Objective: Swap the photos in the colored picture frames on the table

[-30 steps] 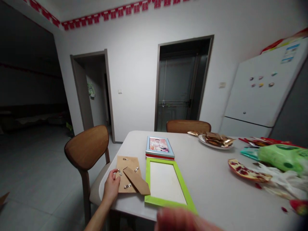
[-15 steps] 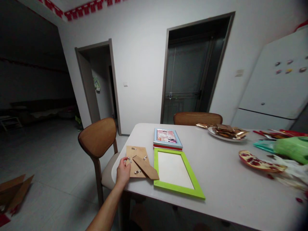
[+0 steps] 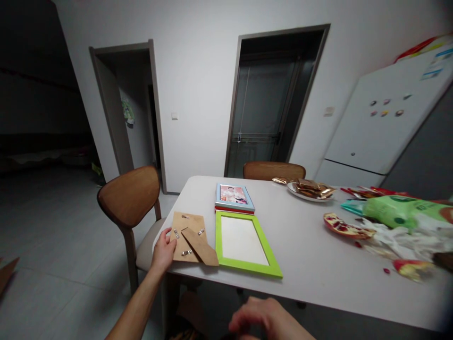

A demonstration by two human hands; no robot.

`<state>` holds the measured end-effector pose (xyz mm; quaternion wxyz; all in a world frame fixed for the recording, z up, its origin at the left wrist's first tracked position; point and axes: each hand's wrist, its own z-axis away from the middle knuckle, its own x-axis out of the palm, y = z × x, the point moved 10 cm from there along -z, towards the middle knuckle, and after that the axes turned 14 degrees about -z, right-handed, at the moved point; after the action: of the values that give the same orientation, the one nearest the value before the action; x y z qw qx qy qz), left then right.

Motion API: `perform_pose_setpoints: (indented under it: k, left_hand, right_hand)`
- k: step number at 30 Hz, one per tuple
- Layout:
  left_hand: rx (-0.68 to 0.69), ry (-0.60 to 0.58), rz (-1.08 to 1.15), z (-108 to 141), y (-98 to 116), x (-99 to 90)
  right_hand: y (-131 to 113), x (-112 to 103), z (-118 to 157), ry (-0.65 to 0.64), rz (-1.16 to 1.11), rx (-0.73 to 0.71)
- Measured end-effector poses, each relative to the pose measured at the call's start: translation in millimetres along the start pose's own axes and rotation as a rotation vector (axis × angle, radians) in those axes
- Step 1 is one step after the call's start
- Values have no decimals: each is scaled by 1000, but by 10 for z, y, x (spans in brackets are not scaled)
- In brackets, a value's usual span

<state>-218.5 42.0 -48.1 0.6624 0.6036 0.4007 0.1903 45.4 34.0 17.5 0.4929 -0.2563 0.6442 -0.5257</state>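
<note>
At the lower edge of my view, just off the near side of the desk [image 3: 304, 255], my right grip [image 3: 267, 317] shows with bent, blurred fingers; whether it is wide or narrow I cannot tell. Farther in, at the desk's near left corner, my left grip [image 3: 164, 250] is closed on the left edge of a picture-frame backing board [image 3: 180, 242]. The board lies on the desk with its stand side up: a tan-brown rectangle with a plain, matte face. Four small silvery metal clips sit on it, one near each edge, and a brown stand leg [image 3: 202, 249] slants across it, narrow at the top and broad at its lower end, which reaches the left side of a lime-green picture frame [image 3: 271, 259]. That frame lies flat, its bright border enclosing a pale, off-white field.

Right of it, well apart, are a cut piece of pomegranate [image 3: 345, 228] and crumpled white tissue [image 3: 399, 240]. Just beyond the green frame, a light-blue frame [image 3: 235, 205] with a photo rests on a red one [image 3: 233, 210]. Farther back come a plate [image 3: 329, 200] of gold-wrapped packets [image 3: 311, 188], a wooden chair [image 3: 274, 169], and a white fridge [image 3: 368, 137] dotted with magnets.
</note>
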Motion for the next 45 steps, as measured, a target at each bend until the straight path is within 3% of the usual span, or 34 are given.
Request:
perform_pose_setpoints:
  k: [4, 9, 12, 15, 22, 28, 33, 36, 40, 42, 45]
  left_hand:
    - [-27, -2, 124, 76, 1, 16]
    - [-41, -78, 260, 225, 154, 288]
    - [-21, -134, 342, 279, 312, 529]
    - [16, -106, 234, 234, 363, 592]
    - [-15, -54, -32, -69, 45, 245]
    - [34, -2, -385, -228, 26, -48]
    - [137, 75, -591, -126, 170, -99]
    - [319, 77, -665, 96, 458, 159]
    - [612, -109, -642, 606, 869, 832]
    - [666, -224, -630, 842, 952, 1130]
    - [683, -348, -630, 1075, 967, 1422]
  right_hand:
    - [318, -296, -179, 283, 56, -6]
    - [308, -731, -318, 569, 198, -201]
    - [370, -946, -368, 680, 228, -226]
    - [501, -1098, -388, 727, 325, -196]
    - [829, -1025, -364, 551, 616, -78]
    - [846, -1056, -244, 601, 608, -47]
    - [950, -1497, -160, 811, 645, 113]
    - [1132, -1667, -223, 795, 623, 252]
    - [1252, -1781, -277, 782, 576, 336]
    - [1278, -1829, -245, 814, 484, 351]
    - [1377, -1793, -187, 817, 122, 342]
